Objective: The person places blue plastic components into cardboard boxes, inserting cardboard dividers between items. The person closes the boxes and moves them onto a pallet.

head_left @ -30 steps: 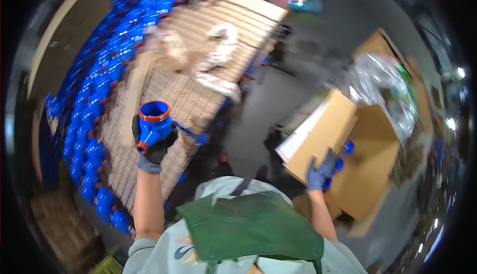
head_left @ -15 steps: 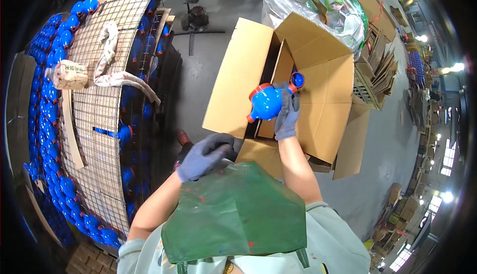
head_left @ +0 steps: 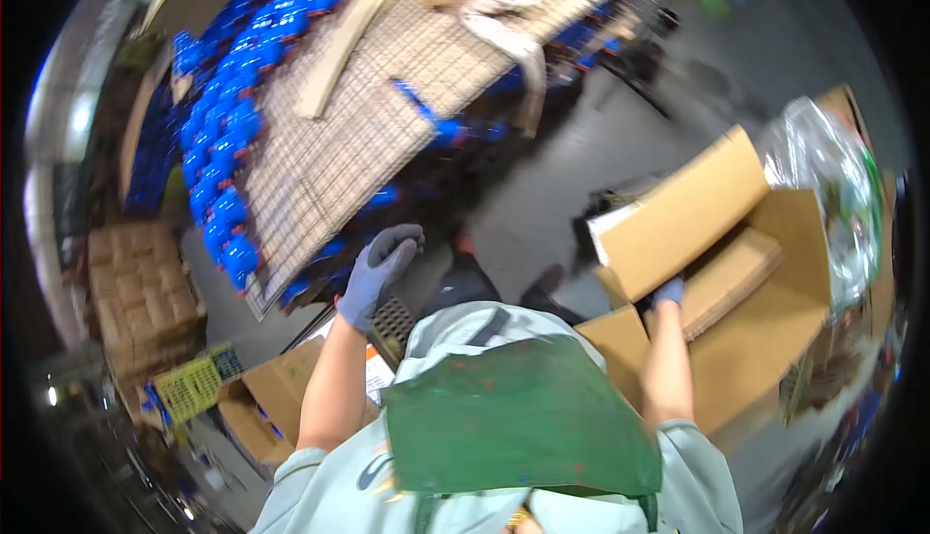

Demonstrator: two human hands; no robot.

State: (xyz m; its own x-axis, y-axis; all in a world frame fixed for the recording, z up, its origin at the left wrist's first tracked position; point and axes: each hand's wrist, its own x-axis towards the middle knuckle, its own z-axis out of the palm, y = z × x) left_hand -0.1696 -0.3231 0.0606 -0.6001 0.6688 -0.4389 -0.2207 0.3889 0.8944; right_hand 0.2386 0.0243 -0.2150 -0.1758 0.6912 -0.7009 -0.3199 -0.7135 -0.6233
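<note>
My left hand [head_left: 378, 273], in a grey-blue glove, is raised in front of my body near the corner of the wire mesh rack. Its fingers are loosely bent, the thumb stands apart from them, and nothing shows in the hand. My right hand [head_left: 668, 292] reaches down into an open cardboard box [head_left: 775, 311] on the right. Its fingers are hidden behind the box flap, so what it holds, if anything, does not show. A cardboard insert [head_left: 731, 282] lies inside the box beside that hand.
Several glossy blue round-bodied parts [head_left: 228, 152] with red ends line the far side of the mesh rack [head_left: 339, 171]. A clear plastic bag [head_left: 823, 185] stands behind the box. At left are stacked brown cartons [head_left: 140, 287], a yellow crate [head_left: 189, 389] and another open carton [head_left: 281, 389].
My view has swung to the left, so the rack now fills the upper middle. My right hand has gone deeper into the box; the blue part it held is out of sight.
</note>
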